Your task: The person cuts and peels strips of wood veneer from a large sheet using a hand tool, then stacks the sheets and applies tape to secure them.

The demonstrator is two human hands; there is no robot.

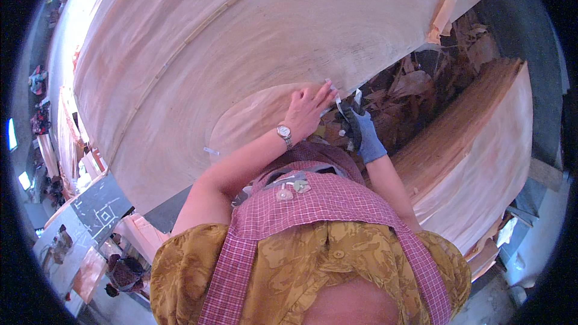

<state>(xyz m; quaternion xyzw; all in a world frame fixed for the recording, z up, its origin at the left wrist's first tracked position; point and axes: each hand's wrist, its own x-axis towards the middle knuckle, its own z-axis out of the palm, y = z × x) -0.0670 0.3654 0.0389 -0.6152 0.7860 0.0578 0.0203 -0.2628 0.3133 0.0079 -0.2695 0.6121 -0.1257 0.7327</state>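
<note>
My left hand [306, 110], bare and with a wristwatch, rests on a large pale wood veneer sheet [253, 54], fingers stretched out. Beneath it lies a smaller, rounded piece of veneer [241, 117]. At its fingertips a narrow white strip [338, 103] runs toward the other hand. My right hand [361, 132], in a blue and dark glove, is closed beside the sheet's edge. A small whitish piece [358, 94] sticks out above the gloved fingers; what the glove grips is too small to make out. Another short white strip [211, 151] lies on the veneer.
Brown veneer scraps [415, 87] fill the gap right of the sheet. Beyond them stands a thick veneer stack [463, 144] with layered edges. A torn peach-coloured strip [444, 15] lies at the far right corner. A grey board with white marks [103, 207] is at lower left.
</note>
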